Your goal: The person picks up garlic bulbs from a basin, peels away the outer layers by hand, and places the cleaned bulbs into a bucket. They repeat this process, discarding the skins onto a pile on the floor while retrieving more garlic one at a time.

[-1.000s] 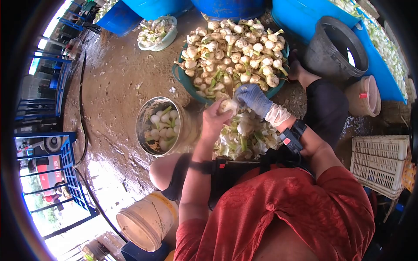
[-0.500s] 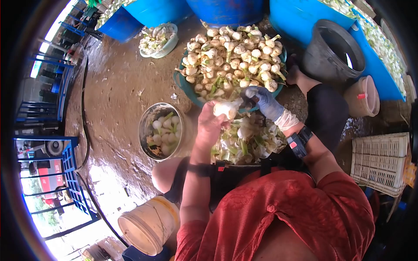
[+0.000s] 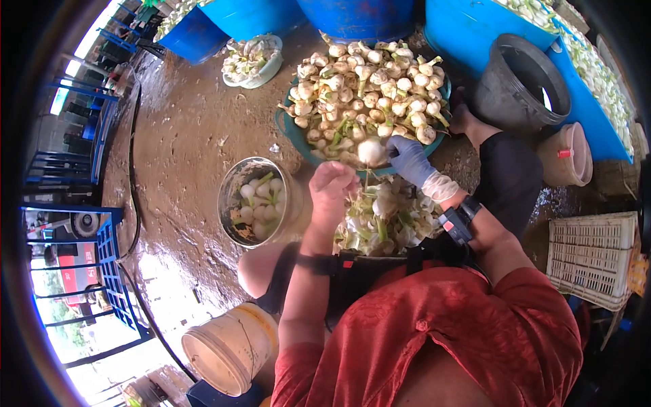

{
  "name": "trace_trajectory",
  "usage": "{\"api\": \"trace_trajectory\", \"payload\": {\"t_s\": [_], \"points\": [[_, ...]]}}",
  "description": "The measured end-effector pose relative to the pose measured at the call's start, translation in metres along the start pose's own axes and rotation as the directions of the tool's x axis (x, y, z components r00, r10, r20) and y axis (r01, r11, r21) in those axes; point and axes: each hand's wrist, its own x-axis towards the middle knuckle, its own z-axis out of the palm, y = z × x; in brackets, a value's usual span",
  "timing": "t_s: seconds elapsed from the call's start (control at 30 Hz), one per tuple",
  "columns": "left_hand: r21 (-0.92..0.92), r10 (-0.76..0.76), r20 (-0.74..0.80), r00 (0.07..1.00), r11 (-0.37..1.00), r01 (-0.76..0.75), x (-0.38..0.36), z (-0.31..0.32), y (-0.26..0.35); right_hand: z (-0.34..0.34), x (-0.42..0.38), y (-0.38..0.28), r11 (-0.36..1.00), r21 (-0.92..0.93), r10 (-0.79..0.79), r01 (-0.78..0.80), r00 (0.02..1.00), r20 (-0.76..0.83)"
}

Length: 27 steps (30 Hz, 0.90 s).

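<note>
My left hand is bare, its fingers pinched together over the peelings; anything between them is too blurred to make out. The blue-gloved right hand has its fingers closed at the right side of a clean white bulb, by the near rim of a green basin. Many dirty garlic-like bulbs with cut stems fill that basin. Below both hands lies a heap of loose peelings and leaves. Left of my left hand, a metal pot holds several clean white bulbs.
A small pale basin of peelings stands at the upper left. Blue tubs, a black bucket and a pinkish bucket line the back and right. A white crate is at right, a lidded pail lower left.
My left hand has come away from the bulb and moved slightly down. The bulb now shows round and white beside the gloved hand. The whole view has shifted slightly.
</note>
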Motion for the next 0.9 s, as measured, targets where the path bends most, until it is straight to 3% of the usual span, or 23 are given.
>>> {"api": "trace_trajectory", "payload": {"t_s": [0.03, 0.1, 0.13, 0.2, 0.23, 0.27, 0.33, 0.37, 0.4, 0.43, 0.47, 0.53, 0.57, 0.6, 0.63, 0.67, 0.7, 0.73, 0.77, 0.8, 0.83, 0.87, 0.9], "points": [[-0.002, -0.004, -0.005, 1.0, 1.0, 0.004, 0.001, -0.003, -0.004, 0.005, -0.001, 0.005, 1.0, 0.001, 0.003, -0.003, 1.0, 0.006], [0.177, -0.064, -0.051, 0.997, 0.982, 0.072, 0.008, -0.007, -0.018, 0.009, -0.005, 0.013, 0.967, 0.254, 0.007, -0.033, 0.995, 0.101], [0.173, -0.065, -0.053, 0.997, 0.982, 0.073, 0.011, -0.009, -0.021, 0.009, -0.004, 0.016, 0.967, 0.251, 0.008, -0.034, 0.994, 0.105], [-0.009, -0.136, -0.195, 0.971, 0.991, 0.137, 0.017, -0.017, -0.023, 0.011, 0.001, 0.022, 0.895, 0.374, 0.192, -0.243, 0.967, 0.17], [0.018, -0.078, -0.192, 0.978, 0.996, 0.082, 0.019, -0.025, -0.026, 0.018, 0.003, 0.04, 0.896, 0.363, 0.231, -0.254, 0.967, 0.105], [0.017, -0.083, -0.191, 0.978, 0.996, 0.088, 0.018, -0.024, -0.025, 0.021, 0.006, 0.064, 0.921, 0.358, 0.158, -0.156, 0.987, 0.023], [0.009, -0.078, -0.23, 0.97, 0.997, 0.082, 0.016, -0.018, -0.02, 0.003, 0.003, 0.068, 0.699, 0.603, 0.385, -0.383, 0.913, 0.134], [0.047, -0.074, -0.202, 0.977, 0.995, 0.085, 0.015, -0.018, -0.019, -0.008, 0.002, 0.069, 0.701, 0.599, 0.388, -0.387, 0.912, 0.135], [0.042, -0.08, -0.204, 0.976, 0.995, 0.091, 0.012, -0.017, -0.017, -0.019, -0.001, 0.067, 0.934, 0.253, 0.147, -0.251, 0.918, 0.367], [0.293, -0.185, -0.011, 0.983, 0.939, 0.18, 0.01, -0.014, -0.013, -0.027, -0.003, 0.064, 0.997, -0.06, 0.0, 0.048, 0.774, 0.633], [0.538, -0.325, 0.15, 0.934, 0.819, 0.199, 0.007, -0.014, -0.012, -0.026, -0.007, 0.059, 0.997, -0.062, 0.003, 0.047, 0.773, 0.635], [0.921, -0.297, 0.274, 0.915, 0.356, -0.16, -0.004, -0.015, -0.037, -0.021, -0.008, 0.047, 0.941, -0.336, 0.241, -0.034, 0.764, 0.599], [0.919, -0.154, 0.377, 0.913, 0.186, -0.348, -0.008, -0.02, -0.047, -0.008, -0.007, 0.063, 0.967, -0.249, 0.158, -0.062, 0.907, 0.39], [0.869, -0.033, 0.493, 0.869, -0.018, -0.494, -0.009, -0.025, -0.055, 0.0, 0.0, 0.069, 0.967, -0.25, 0.157, -0.059, 0.906, 0.393], [0.871, -0.035, 0.49, 0.871, -0.018, -0.491, -0.005, -0.015, -0.045, 0.01, 0.009, 0.07, 0.972, -0.234, 0.061, -0.028, 0.989, 0.134], [0.9, -0.1, 0.344, 0.934, 0.318, -0.298, -0.001, -0.006, -0.034, 0.022, 0.018, 0.071, 0.974, -0.225, -0.034, 0.002, 0.99, -0.138], [0.8, -0.208, 0.216, 0.954, 0.598, -0.05, 0.004, 0.001, -0.025, 0.033, 0.029, 0.075, 0.972, -0.23, -0.003, -0.041, 0.982, -0.188], [0.803, -0.205, 0.217, 0.954, 0.593, -0.055, 0.01, -0.005, -0.029, 0.04, 0.036, 0.083, 0.974, -0.225, -0.005, -0.039, 0.981, -0.193], [0.761, -0.195, 0.121, 0.973, 0.648, 0.035, 0.017, -0.014, -0.038, 0.047, 0.042, 0.09, 0.98, -0.128, 0.154, -0.151, 0.988, 0.008], [0.702, -0.192, 0.022, 0.981, 0.702, 0.122, 0.021, -0.02, -0.042, 0.057, 0.046, 0.101, 0.959, -0.059, 0.283, -0.277, 0.932, 0.226], [0.604, -0.27, -0.087, 0.959, 0.751, 0.266, 0.021, -0.011, -0.032, 0.069, 0.047, 0.111, 0.976, 0.031, 0.21, -0.216, 0.967, 0.141], [0.605, -0.267, -0.091, 0.959, 0.75, 0.267, 0.022, -0.011, -0.031, 0.077, 0.047, 0.123, 0.976, 0.035, 0.207, -0.214, 0.968, 0.144], [0.518, -0.288, -0.159, 0.944, 0.79, 0.328, 0.023, -0.013, -0.032, 0.074, 0.045, 0.116, 0.956, 0.171, 0.212, -0.238, 0.964, 0.159]]}}
